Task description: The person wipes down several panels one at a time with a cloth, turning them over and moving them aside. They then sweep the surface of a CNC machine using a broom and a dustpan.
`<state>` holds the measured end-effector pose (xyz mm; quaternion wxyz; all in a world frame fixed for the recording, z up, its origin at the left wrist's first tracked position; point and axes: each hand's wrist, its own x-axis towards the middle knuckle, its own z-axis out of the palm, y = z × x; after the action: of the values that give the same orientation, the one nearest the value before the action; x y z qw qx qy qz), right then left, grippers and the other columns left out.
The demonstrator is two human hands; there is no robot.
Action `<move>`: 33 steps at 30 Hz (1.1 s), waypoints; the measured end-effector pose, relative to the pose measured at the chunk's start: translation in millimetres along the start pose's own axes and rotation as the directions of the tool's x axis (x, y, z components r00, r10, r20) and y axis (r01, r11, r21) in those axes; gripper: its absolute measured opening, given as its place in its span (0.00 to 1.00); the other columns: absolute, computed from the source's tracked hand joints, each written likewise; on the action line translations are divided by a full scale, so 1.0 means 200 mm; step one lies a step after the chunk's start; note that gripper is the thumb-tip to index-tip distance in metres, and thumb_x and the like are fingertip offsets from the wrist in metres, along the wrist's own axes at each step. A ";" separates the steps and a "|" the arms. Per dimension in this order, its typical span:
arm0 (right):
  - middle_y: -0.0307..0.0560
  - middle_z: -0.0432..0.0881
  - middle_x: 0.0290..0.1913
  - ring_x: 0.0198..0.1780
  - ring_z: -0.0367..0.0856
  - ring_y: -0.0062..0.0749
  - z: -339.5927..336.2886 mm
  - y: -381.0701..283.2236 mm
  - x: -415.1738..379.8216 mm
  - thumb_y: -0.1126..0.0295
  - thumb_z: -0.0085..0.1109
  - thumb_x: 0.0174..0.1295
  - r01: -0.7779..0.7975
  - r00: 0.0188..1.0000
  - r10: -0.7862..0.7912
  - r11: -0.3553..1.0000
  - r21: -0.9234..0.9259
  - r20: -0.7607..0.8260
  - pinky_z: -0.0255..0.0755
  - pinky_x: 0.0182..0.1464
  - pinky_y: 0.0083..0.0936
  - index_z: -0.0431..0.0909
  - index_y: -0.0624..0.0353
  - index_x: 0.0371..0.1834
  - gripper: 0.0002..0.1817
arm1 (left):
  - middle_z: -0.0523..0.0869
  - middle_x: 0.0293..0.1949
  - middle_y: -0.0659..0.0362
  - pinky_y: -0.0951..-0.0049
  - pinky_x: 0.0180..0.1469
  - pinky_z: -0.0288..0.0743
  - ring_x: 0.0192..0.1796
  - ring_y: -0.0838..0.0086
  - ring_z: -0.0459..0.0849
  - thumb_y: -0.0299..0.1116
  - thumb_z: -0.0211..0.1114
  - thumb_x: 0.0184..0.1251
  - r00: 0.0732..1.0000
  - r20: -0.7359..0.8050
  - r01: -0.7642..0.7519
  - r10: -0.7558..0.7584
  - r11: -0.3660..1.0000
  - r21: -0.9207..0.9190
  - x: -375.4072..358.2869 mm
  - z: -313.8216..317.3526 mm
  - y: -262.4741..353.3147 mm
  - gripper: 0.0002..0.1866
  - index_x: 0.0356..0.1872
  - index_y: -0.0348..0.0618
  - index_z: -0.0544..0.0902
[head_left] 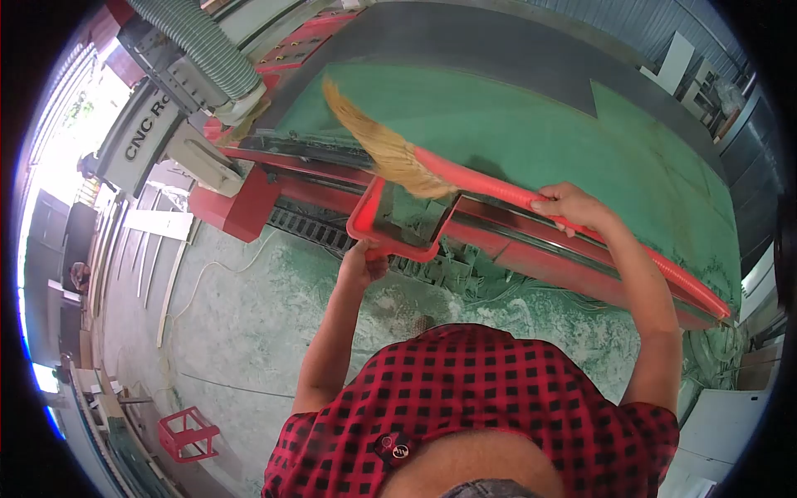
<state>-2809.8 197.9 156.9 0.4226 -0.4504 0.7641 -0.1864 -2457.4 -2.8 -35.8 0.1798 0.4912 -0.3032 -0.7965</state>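
My right hand (pixel 574 207) is wrapped round the red handle of a broom (pixel 477 181), whose straw bristles point to the upper left. The bristles lie over the near edge of the green-topped machine bed (pixel 515 116) and over the rim of a red plastic basin (pixel 362 222). My left hand (pixel 365 259) grips this basin by its near left rim, holding it beside the bed's edge. Green dust or scraps show inside it. The bristles hide part of its far rim.
A CNC router head (pixel 158 124) with a grey ribbed hose (pixel 212 50) stands at the upper left. A cable chain (pixel 311 228) runs below the bed. Green dust covers the floor (pixel 274 332). A red stool (pixel 188 433) and long boards (pixel 170 290) are to the left.
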 end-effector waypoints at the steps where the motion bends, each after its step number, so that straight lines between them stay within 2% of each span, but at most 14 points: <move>1: 0.40 0.70 0.17 0.14 0.68 0.24 0.01 -0.01 0.01 0.50 0.53 0.61 0.001 1.000 -0.001 1.000 0.001 0.001 0.65 0.19 0.25 0.77 0.62 0.45 0.24 | 0.81 0.23 0.58 0.69 0.24 0.75 0.21 0.71 0.80 0.43 0.55 0.58 1.000 0.025 0.015 -0.014 1.000 -0.012 0.01 -0.01 0.00 0.12 0.32 0.45 0.77; 4: 0.41 0.70 0.18 0.14 0.68 0.24 0.03 -0.10 0.07 0.50 0.53 0.61 0.031 0.999 -0.032 0.999 0.027 0.028 0.66 0.19 0.25 0.76 0.62 0.49 0.25 | 0.82 0.24 0.57 0.69 0.24 0.75 0.21 0.70 0.80 0.44 0.54 0.58 0.994 0.106 -0.001 0.004 1.000 -0.026 0.05 -0.04 -0.02 0.13 0.33 0.46 0.77; 12: 0.43 0.70 0.16 0.13 0.71 0.28 0.27 -0.36 0.50 0.50 0.53 0.60 0.229 0.972 -0.232 0.970 0.084 0.025 0.68 0.18 0.27 0.75 0.65 0.42 0.25 | 0.81 0.24 0.58 0.69 0.22 0.73 0.21 0.69 0.80 0.44 0.54 0.59 0.999 0.033 0.010 -0.010 1.000 -0.012 0.03 -0.04 -0.01 0.12 0.33 0.48 0.76; 16: 0.44 0.72 0.18 0.14 0.72 0.27 0.45 -0.42 0.74 0.49 0.53 0.60 0.200 0.979 -0.203 0.972 0.125 0.007 0.66 0.16 0.26 0.75 0.64 0.47 0.27 | 0.81 0.23 0.58 0.70 0.21 0.73 0.21 0.69 0.80 0.43 0.55 0.58 0.998 0.062 0.011 -0.010 1.000 -0.017 0.03 -0.04 0.00 0.10 0.33 0.49 0.76; 18: 0.48 0.74 0.17 0.13 0.74 0.34 0.51 -0.38 0.82 0.51 0.51 0.61 0.144 0.989 -0.137 0.981 0.132 -0.055 0.72 0.19 0.29 0.75 0.69 0.39 0.26 | 0.81 0.22 0.58 0.69 0.22 0.75 0.21 0.70 0.81 0.44 0.55 0.59 0.999 0.042 -0.008 0.009 1.000 -0.022 0.03 -0.03 -0.01 0.13 0.34 0.46 0.77; 19: 0.48 0.74 0.17 0.13 0.74 0.34 0.52 -0.33 0.84 0.51 0.51 0.61 0.138 0.990 -0.132 0.982 0.129 -0.055 0.72 0.19 0.29 0.75 0.69 0.39 0.26 | 0.80 0.21 0.59 0.69 0.22 0.76 0.21 0.70 0.81 0.45 0.54 0.59 0.999 0.019 -0.029 0.029 0.999 -0.028 0.03 -0.02 -0.02 0.15 0.34 0.43 0.78; 21: 0.50 0.75 0.18 0.14 0.76 0.35 0.50 -0.18 0.83 0.49 0.50 0.62 0.035 0.998 -0.025 0.976 0.214 -0.050 0.72 0.19 0.29 0.73 0.69 0.37 0.26 | 0.81 0.22 0.58 0.69 0.23 0.76 0.21 0.70 0.81 0.45 0.55 0.59 0.999 0.038 -0.024 0.024 1.000 -0.001 0.03 -0.02 -0.01 0.15 0.34 0.43 0.78; 25: 0.48 0.74 0.18 0.14 0.74 0.31 0.45 0.16 0.67 0.48 0.49 0.63 -0.030 0.992 0.081 0.900 0.436 -0.099 0.69 0.15 0.27 0.71 0.66 0.33 0.26 | 0.81 0.23 0.58 0.69 0.24 0.75 0.21 0.70 0.81 0.43 0.56 0.57 1.000 0.012 -0.029 0.029 0.999 0.039 -0.01 0.02 -0.04 0.13 0.34 0.45 0.77; 29: 0.47 0.73 0.17 0.13 0.72 0.30 0.36 0.31 0.32 0.47 0.50 0.62 -0.040 0.983 0.116 0.891 0.451 -0.142 0.67 0.13 0.25 0.72 0.64 0.34 0.25 | 0.81 0.23 0.58 0.69 0.23 0.75 0.21 0.70 0.81 0.42 0.56 0.56 1.000 0.018 -0.013 0.012 0.998 0.059 -0.03 0.03 -0.10 0.12 0.33 0.45 0.76; 31: 0.47 0.72 0.17 0.12 0.72 0.29 0.34 0.40 0.18 0.47 0.50 0.62 -0.062 0.979 0.145 0.882 0.468 -0.145 0.67 0.13 0.25 0.72 0.65 0.36 0.26 | 0.80 0.22 0.58 0.71 0.21 0.75 0.20 0.71 0.81 0.40 0.60 0.52 0.998 0.053 -0.033 0.034 0.999 -0.024 -0.08 0.07 -0.12 0.12 0.31 0.44 0.78; 33: 0.46 0.72 0.17 0.12 0.71 0.29 0.35 0.49 0.06 0.46 0.51 0.62 -0.084 0.972 0.178 0.870 0.486 -0.151 0.66 0.12 0.25 0.73 0.65 0.38 0.27 | 0.80 0.22 0.58 0.71 0.21 0.75 0.20 0.71 0.81 0.40 0.60 0.51 0.999 0.040 -0.007 0.007 1.000 0.010 -0.06 0.09 -0.16 0.12 0.31 0.44 0.78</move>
<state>-2808.0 244.9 46.4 0.4566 -0.2595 0.7606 -0.3816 -2467.3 33.6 -42.4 0.1740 0.4750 -0.3123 -0.8041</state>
